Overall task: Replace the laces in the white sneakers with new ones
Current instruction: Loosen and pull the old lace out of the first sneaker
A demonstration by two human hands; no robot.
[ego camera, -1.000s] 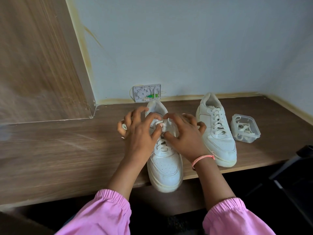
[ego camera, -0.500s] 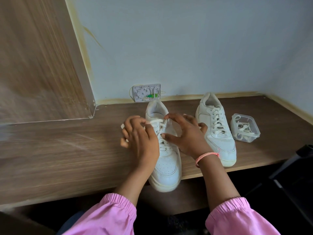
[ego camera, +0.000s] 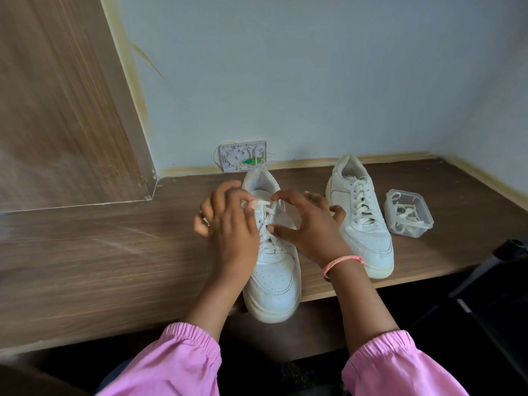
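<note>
1. Brown wood-grain desk (ego camera: pixel 85 267) set into a corner, pale blue wall (ego camera: pixel 314 67) behind, lighter wooden panel (ego camera: pixel 57 95) rising at left.
2. Near sneaker (ego camera: pixel 273 270), white, standing on the desk with its toe pushed out past the front edge; heel towards the wall.
3. Left hand (ego camera: pixel 231 224) over the left side of that shoe's lacing, fingers curled, thumb and forefinger pinching a flat white lace end (ego camera: pixel 258 203) near the top eyelets.
4. Right hand (ego camera: pixel 308 224) on the shoe's right side, fingers bent and spread; forefinger tip at the top of the lacing close to the lace end, thumb tip pressed on the crossed laces lower down. Cannot tell whether a lace is actually gripped by this hand.
5. Orange thread bracelet (ego camera: pixel 343 262) around the right wrist; pink gathered sleeves (ego camera: pixel 177 364) on both forearms.
6. Second sneaker (ego camera: pixel 360 218) to the right, fully laced, apart from the first, toe also pointing at the desk's front edge.
7. Clear plastic container (ego camera: pixel 428 221) just beside the second sneaker on its right, lidless, holding loose off-white laces (ego camera: pixel 407 214).
8. White plastic wall plate (ego camera: pixel 243 156) with a green part, leaning at the wall base behind the near sneaker.
9. Dark chair part (ego camera: pixel 500 281) at lower right, below desk level.
</note>
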